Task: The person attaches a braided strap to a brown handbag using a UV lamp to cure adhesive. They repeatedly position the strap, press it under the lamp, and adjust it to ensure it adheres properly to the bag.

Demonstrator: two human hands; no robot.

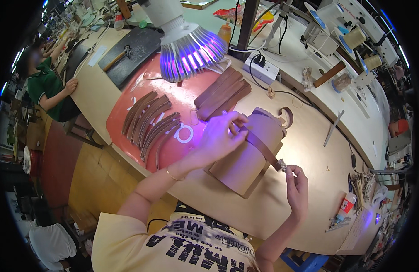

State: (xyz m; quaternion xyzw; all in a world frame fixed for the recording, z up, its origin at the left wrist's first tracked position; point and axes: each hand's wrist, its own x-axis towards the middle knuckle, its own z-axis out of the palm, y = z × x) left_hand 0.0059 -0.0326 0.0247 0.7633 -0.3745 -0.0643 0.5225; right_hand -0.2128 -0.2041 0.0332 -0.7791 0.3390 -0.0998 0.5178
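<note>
A brown leather strap (262,148) stretches across a curved tan board (234,165) bent into a half-cylinder on the table. My left hand (220,138) is closed in a pinch on the strap's upper end. Near the lower end, my right hand (297,188) pinches a small crumpled whitish wad (282,165) that touches the strap. Dark brown scalloped pieces (263,114) rest along the far end of the board, and a curled brown strip (287,117) lies beside them. Flat brown strips (224,93) are stacked beyond my left hand.
Several curved brown strips (148,120) lie on a red sheet (121,120) to the left. A lamp (189,50) hangs low over the far side. Behind stand a power strip (262,69) and a sewing machine (368,22). A bottle (346,205) lies right. A co-worker (50,86) sits left.
</note>
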